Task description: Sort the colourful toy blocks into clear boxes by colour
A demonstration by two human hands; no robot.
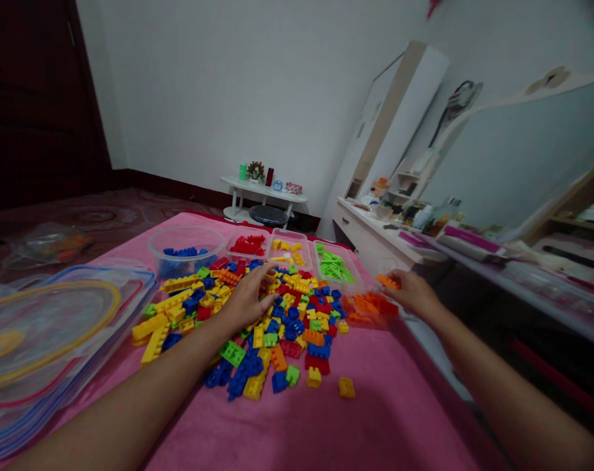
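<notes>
A heap of small plastic building blocks (272, 320) in yellow, blue, red, green and orange lies on a pink cloth (326, 425). My left hand (250, 297) rests on the heap with its fingers curled among the blocks. My right hand (412, 291) pinches an orange block (388, 282) above a clear container of orange blocks (368, 309) at the cloth's right edge. Behind the heap stand a round clear tub with blue blocks (185, 252) and clear trays of red blocks (248, 244), yellow blocks (288, 248) and green blocks (333, 265).
Stacked clear lids with coloured rims (42, 333) lie at the left. A white dresser (375, 242) crowded with bottles and a big mirror stand to the right. A small white side table (262, 193) and a dark stool (268, 216) are at the back wall.
</notes>
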